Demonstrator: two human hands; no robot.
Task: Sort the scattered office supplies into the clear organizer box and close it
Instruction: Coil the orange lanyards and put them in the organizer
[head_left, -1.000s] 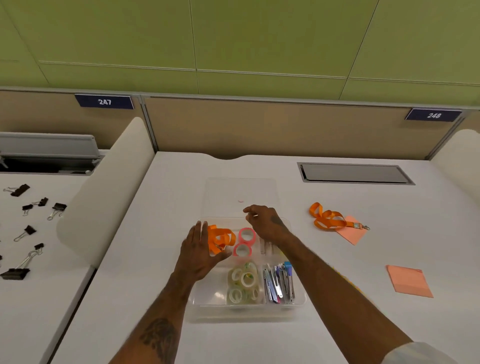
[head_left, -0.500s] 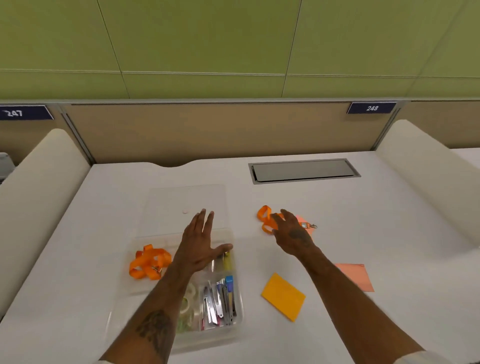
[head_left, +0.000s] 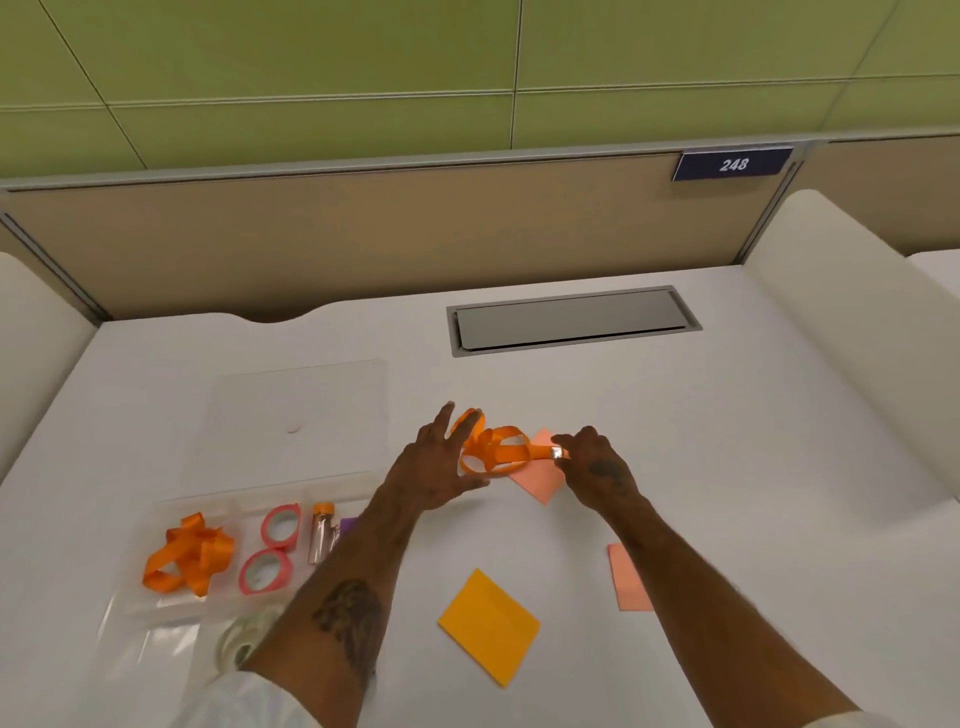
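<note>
The clear organizer box (head_left: 156, 613) lies at the lower left, its lid (head_left: 296, 410) flat on the desk behind it. Inside are an orange lanyard (head_left: 189, 553), two pink tape rolls (head_left: 272, 548), clear tape rolls (head_left: 239, 636) and a small orange-capped tube (head_left: 320, 530). A second orange lanyard (head_left: 493, 447) lies mid-desk on a pink sticky pad (head_left: 540, 475). My right hand (head_left: 595, 470) pinches its metal clip end. My left hand (head_left: 431, 467) has its fingers spread and touches the lanyard's loops.
An orange sticky pad (head_left: 491, 623) and another pink pad (head_left: 626, 577) lie near the front, between my arms and under my right forearm. A grey cable hatch (head_left: 571, 319) is set in the desk at the back. White padded dividers (head_left: 852, 332) flank both sides.
The view swung right. My left hand left the box and moved right to the loose lanyard. My right hand closed its fingers on the lanyard's clip.
</note>
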